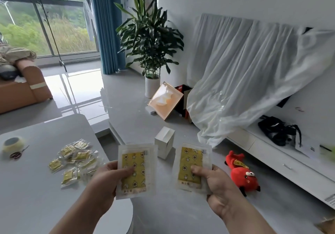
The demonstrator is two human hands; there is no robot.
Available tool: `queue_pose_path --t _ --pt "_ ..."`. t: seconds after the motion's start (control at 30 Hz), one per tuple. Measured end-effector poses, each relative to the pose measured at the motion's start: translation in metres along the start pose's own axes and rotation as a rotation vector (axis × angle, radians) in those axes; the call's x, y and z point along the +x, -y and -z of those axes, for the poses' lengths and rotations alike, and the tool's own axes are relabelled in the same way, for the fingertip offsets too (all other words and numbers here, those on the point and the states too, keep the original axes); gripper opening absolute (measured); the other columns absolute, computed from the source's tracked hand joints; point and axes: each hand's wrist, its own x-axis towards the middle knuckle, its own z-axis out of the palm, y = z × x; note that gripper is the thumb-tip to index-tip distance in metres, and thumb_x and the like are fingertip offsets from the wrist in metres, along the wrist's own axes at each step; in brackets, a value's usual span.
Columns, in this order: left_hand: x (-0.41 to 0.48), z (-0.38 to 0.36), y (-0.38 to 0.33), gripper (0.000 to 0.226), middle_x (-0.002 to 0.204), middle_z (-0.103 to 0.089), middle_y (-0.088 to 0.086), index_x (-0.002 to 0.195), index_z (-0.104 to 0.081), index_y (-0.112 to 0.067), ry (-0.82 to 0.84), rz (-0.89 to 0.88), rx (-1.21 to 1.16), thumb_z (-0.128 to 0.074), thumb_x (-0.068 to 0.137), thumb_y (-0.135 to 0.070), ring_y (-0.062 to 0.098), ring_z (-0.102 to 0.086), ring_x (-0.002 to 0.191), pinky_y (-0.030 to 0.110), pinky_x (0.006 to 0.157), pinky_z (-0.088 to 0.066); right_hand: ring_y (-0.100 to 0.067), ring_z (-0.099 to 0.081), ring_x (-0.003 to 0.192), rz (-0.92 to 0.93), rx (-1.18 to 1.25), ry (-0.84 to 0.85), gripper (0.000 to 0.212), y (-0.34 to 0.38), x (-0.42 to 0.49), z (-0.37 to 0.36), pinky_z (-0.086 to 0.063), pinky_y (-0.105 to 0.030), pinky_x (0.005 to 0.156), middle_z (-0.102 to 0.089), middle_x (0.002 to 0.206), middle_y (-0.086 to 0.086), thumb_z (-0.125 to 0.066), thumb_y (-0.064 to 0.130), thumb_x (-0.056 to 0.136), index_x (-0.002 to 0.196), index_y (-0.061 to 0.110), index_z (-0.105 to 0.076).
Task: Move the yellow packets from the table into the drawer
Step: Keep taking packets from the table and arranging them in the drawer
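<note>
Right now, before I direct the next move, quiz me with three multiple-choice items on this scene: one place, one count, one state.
1. The red plush toy lies: A on the table; B on the sofa; C on the floor.
2. The large yellow packets in hand number: A one; B two; C four.
3. The cabinet drawer is: A shut; B pulled open; C removed.
Answers: C, it lies on grey tiles; B, the left hand and the right hand each grip one; A, its front sits flush.
</note>
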Motion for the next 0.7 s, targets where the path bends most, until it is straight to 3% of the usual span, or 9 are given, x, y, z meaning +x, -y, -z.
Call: queue_pose_path --t 0.17,0.37,0.57,0.7 --pt "0.052 -0.028 -0.022 0.042 0.096 -0.073 0.022 0.107 -0.064 0.004 0.033 0.014 -0.007 -0.070 0.066 0.001 0.039 -0.072 0.084 0.049 0.073 -0.057 -0.034 -0.074 0.074 0.016 0.046 0.009 0.027 0.030 0.052 0.001 -0.061 -0.047 0.061 -0.075 0.091 -0.021 -0.065 -0.012 0.077 0.102 -0.002 -0.067" --pt "0.124 -0.077 -0.030 0.022 0.093 -0.073 0.025 0.104 -0.063 0.006 0.027 0.058 -0.043 -0.058 0.083 0.011 0.038 -0.073 0.075 0.041 0.052 -0.059 -0.031 -0.074 0.066 -0.003 0.058 0.014 0.020 0.074 0.130 0.015 -0.061 -0.048 0.059 -0.076 0.082 -0.020 -0.062 -0.013 0.079 0.093 0.000 -0.067" --pt "0.207 -0.146 -0.044 0.022 0.095 -0.073 0.025 0.104 -0.063 0.006 -0.048 0.076 -0.034 -0.061 0.082 0.009 0.037 -0.073 0.079 0.043 0.058 -0.060 -0.031 -0.073 0.062 -0.033 0.006 0.046 0.020 0.143 0.218 0.045 -0.056 -0.053 0.074 -0.075 0.077 -0.018 -0.063 -0.015 0.078 0.086 0.003 -0.066" --pt "0.250 -0.190 -0.062 0.019 0.092 -0.073 0.025 0.101 -0.064 0.007 -0.082 0.071 -0.052 -0.059 0.083 0.010 0.037 -0.073 0.075 0.042 0.055 -0.060 -0.035 -0.072 0.073 -0.042 -0.052 0.054 0.020 0.196 0.270 0.063 -0.054 -0.056 0.078 -0.075 0.078 -0.018 -0.064 -0.015 0.078 0.087 0.003 -0.066"
